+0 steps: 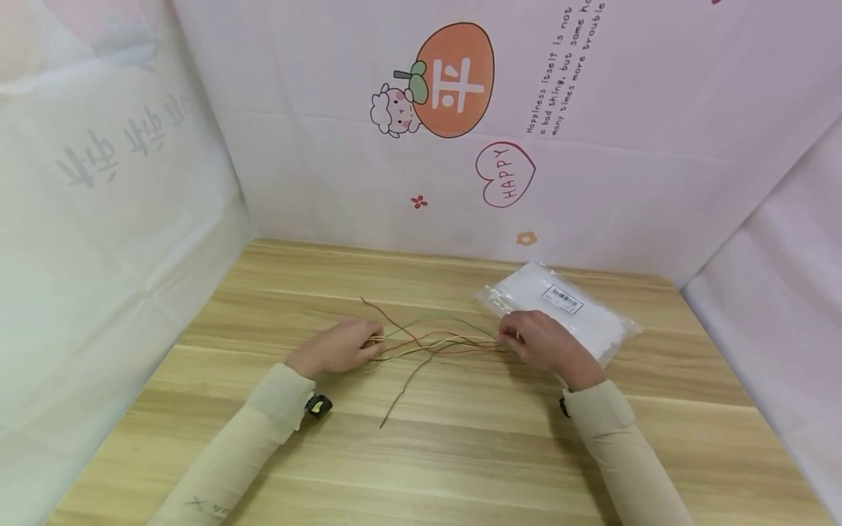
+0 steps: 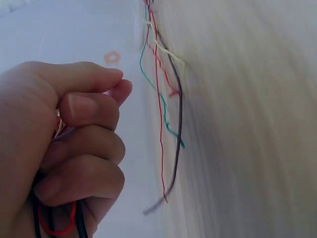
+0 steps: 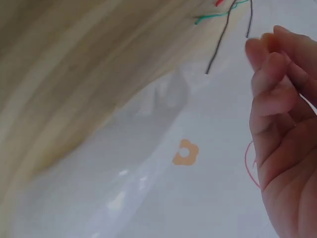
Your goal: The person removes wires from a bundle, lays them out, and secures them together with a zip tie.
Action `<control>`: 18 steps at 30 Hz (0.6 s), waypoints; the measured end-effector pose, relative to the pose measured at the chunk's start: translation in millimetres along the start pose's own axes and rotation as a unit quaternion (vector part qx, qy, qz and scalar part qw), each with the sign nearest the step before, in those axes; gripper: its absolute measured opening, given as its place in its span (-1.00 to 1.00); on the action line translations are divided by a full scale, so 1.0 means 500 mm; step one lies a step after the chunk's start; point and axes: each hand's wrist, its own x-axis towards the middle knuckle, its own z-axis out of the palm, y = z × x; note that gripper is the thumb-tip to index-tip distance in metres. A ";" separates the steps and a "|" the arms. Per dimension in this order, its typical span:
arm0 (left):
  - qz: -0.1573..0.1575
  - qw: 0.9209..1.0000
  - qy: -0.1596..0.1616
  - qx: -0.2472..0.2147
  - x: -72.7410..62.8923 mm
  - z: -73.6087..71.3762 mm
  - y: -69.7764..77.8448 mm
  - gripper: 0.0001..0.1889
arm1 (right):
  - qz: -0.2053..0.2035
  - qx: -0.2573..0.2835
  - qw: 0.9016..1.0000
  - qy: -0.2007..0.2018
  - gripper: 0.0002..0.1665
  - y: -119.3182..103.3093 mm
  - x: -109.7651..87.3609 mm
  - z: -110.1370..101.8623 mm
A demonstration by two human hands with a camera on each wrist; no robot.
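Note:
Several thin wires (image 1: 439, 343), red, green, yellow and dark, stretch between the two hands above the wooden table. My left hand (image 1: 346, 345) grips them on the left, its fingers curled. Red and black strands pass through its palm in the left wrist view, where loose wires (image 2: 162, 119) hang beside the fingers. At the other end, the fingertips of my right hand (image 1: 541, 340) pinch the wires. In the right wrist view these fingertips (image 3: 257, 52) are close together and hide what lies between them; loose ends, including a dark wire (image 3: 218, 44), are nearby.
A clear plastic bag (image 1: 526, 281) with white contents and a barcode label lies behind the right hand, partly covered by it. Printed cloth (image 1: 368, 190) stands along the back and both sides of the wooden table (image 1: 447, 467).

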 end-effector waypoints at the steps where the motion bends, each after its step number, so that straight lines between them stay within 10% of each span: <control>1: 0.003 1.000 0.002 0.000 0.004 0.002 0.004 -0.80 | -0.001 -0.005 1.000 0.007 -0.94 -0.002 0.000 -0.001; 18: 0.026 0.999 -0.033 -0.002 0.053 0.034 0.060 -0.62 | -0.109 -0.012 0.993 0.042 -0.96 -0.114 0.046 0.008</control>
